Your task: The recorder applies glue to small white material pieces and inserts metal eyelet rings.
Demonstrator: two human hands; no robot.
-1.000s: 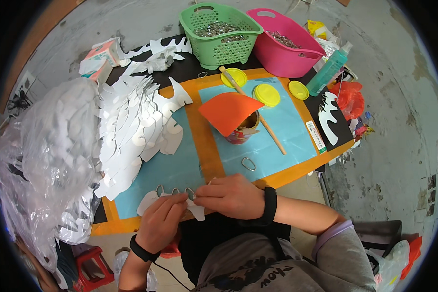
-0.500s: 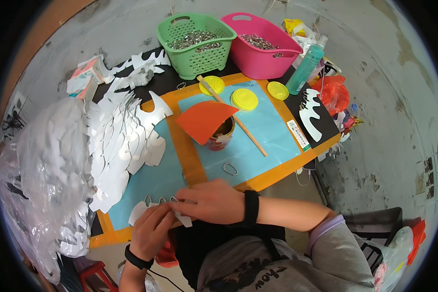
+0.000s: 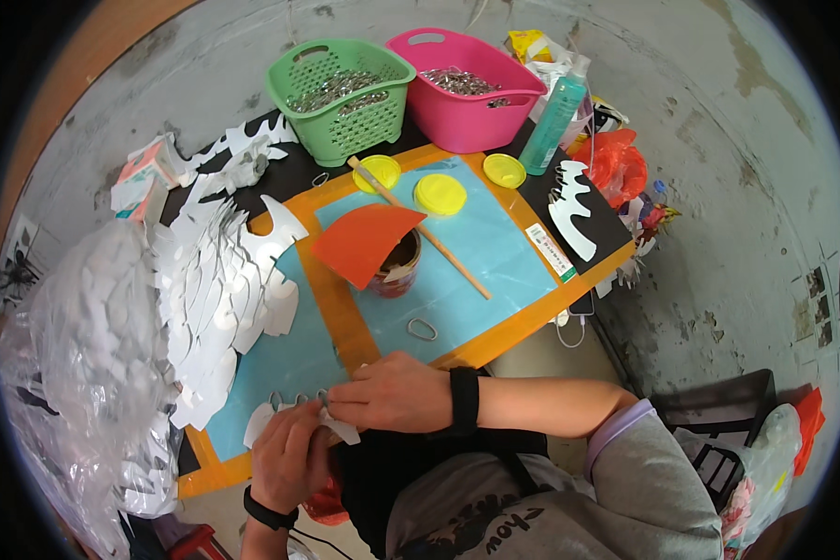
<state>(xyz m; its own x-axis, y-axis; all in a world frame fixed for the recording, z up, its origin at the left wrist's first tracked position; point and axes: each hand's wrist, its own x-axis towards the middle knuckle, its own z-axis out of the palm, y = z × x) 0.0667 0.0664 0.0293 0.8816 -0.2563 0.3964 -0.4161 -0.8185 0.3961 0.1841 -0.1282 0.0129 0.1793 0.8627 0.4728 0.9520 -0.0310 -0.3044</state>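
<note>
A white scalloped cut-out piece [image 3: 257, 426] lies at the table's near edge, with several metal rings [image 3: 274, 399] standing along its upper edge. My left hand [image 3: 287, 457] is closed on its near side, fingers bent over the piece. From the right, my right hand [image 3: 397, 394] reaches across, its fingers pinched at the ring beside the left fingertips; the exact grip is partly hidden. One loose metal ring [image 3: 422, 329] lies on the blue sheet ahead of the hands.
White cut-outs [image 3: 219, 299] pile up left, beside a clear plastic bag [image 3: 75, 364]. A tin [image 3: 397, 276] under an orange card [image 3: 368, 241], a wooden stick [image 3: 457, 266] and yellow lids [image 3: 440, 194] occupy the middle. Green [image 3: 341, 140] and pink [image 3: 471, 128] baskets of metal rings stand behind, near a bottle [image 3: 555, 121].
The whole view has shifted, so the tabletop things appear further left. Both hands stay at the white piece, with small movements of the fingers at the ring.
</note>
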